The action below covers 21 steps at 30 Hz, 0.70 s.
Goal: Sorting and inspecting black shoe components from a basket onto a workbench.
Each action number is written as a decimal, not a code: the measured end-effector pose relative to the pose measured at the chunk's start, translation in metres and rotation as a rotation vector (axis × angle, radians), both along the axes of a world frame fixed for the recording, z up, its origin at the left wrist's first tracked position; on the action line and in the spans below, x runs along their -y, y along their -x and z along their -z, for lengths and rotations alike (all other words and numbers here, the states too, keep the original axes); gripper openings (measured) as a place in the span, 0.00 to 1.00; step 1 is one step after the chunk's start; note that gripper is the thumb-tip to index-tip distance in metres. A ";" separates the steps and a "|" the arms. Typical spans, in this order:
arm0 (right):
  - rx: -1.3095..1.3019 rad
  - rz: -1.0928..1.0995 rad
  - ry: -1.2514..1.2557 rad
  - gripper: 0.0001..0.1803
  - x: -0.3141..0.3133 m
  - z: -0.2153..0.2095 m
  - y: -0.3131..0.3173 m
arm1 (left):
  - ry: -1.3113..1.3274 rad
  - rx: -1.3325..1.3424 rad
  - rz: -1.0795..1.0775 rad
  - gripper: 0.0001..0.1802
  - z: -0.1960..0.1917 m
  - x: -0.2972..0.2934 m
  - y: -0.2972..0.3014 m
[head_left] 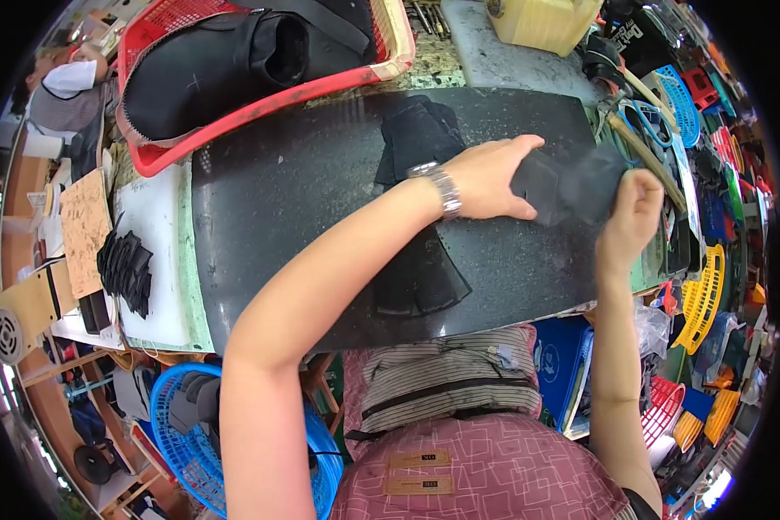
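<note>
My left hand [487, 180], with a metal-band watch on the wrist, is held over the dark work board [295, 234]. Its thumb and forefinger are spread apart beside a thin dark piece. My right hand [637, 208] has its fingers curled at the board's right side, pinching a blurred black sheet piece [589, 186] that extends toward the left hand. Partly under my left wrist lies a pile of black cut pieces [418, 130]. Another group of black pieces [423, 282] lies nearer to me, partly covered by my forearm.
A red basket [269, 95] with black leather-like parts stands at the far left. Scissors with blue handles [654, 121] and a wooden-handled tool [646, 160] lie at the right. A black stack [127, 270] sits on a white board at the left. Below is a blue basket [169, 407].
</note>
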State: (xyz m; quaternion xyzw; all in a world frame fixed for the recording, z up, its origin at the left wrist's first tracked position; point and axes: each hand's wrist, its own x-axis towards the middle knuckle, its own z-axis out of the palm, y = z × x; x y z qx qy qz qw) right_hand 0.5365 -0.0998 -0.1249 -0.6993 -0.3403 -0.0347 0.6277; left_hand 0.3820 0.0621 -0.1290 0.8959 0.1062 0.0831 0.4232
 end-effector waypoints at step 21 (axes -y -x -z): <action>-1.361 -0.796 0.224 0.24 -0.029 -0.004 0.135 | -0.863 -0.230 0.142 0.04 -0.028 0.076 0.148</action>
